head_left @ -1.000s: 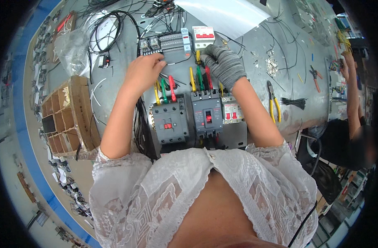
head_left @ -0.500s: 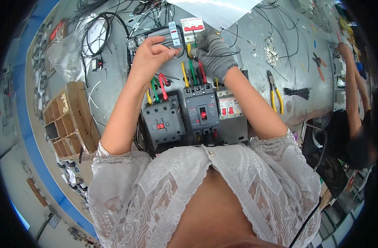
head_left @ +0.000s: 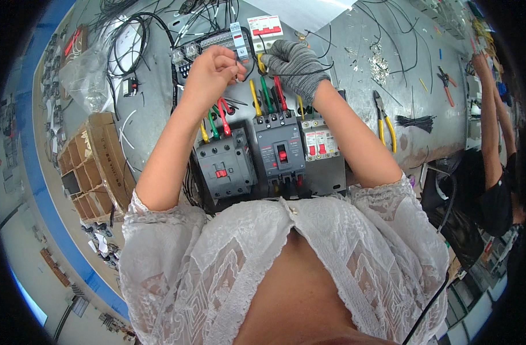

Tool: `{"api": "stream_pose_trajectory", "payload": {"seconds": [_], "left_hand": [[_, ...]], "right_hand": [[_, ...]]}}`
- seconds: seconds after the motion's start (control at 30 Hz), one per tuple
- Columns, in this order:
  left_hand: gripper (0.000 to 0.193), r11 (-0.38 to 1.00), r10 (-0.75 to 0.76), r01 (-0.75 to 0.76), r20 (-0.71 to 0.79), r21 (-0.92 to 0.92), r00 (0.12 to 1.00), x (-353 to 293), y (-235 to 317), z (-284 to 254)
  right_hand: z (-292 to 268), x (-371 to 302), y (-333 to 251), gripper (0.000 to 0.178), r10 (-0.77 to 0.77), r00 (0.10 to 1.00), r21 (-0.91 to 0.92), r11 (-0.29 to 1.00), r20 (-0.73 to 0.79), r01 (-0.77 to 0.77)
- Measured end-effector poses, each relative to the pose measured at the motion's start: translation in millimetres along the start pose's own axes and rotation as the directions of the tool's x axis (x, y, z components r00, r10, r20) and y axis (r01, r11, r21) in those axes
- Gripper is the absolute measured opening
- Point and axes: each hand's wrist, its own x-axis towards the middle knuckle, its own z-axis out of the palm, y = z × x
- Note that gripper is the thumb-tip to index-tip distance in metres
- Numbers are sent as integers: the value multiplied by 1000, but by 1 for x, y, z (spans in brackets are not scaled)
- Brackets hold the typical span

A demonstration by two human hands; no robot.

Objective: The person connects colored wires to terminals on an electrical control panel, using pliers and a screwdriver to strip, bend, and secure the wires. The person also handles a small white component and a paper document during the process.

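Observation:
My bare left hand [head_left: 213,70] is closed, its fingertips pinching a thin black wire beside a small grey breaker [head_left: 238,41]. My right hand [head_left: 293,63], in a grey knit glove, is closed on the same black wire just right of that breaker. Under both hands, yellow, green and red wires [head_left: 267,96] rise from dark grey circuit breakers [head_left: 280,150] mounted on a panel. A contactor-like grey unit [head_left: 225,167] sits at the panel's left. My wrists hide part of the wiring.
A white-and-red breaker [head_left: 266,26] lies beyond my hands. Coiled black cables [head_left: 133,43] and a plastic bag [head_left: 90,77] sit to the left, with cardboard boxes [head_left: 96,164] below. Yellow-handled pliers [head_left: 383,121] lie to the right. Another person's arm [head_left: 490,121] works at the far right.
Both hands have moved away from the coloured wires, farther up the bench toward the small grey breaker, and now pinch a thin black wire there.

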Motion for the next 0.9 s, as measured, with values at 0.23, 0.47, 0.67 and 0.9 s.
{"api": "stream_pose_trajectory", "payload": {"seconds": [0.23,0.47,0.67,0.9], "left_hand": [[13,998,-53,53,11,-30,999,10,-2,-2],[10,997,71,-70,-43,18,997,10,-8,-2],[19,999,35,-35,-120,3,992,4,-2,-7],[38,884,405,-263,-353,387,843,-48,-1,-15]], "right_hand": [[5,1,3,37,-34,999,43,998,-30,35],[3,2,1,40,52,999,-4,999,14,-52],[-7,-1,-1,41,90,995,207,974,34,-95],[-64,-48,-8,30,70,960,480,874,-271,72]]}}
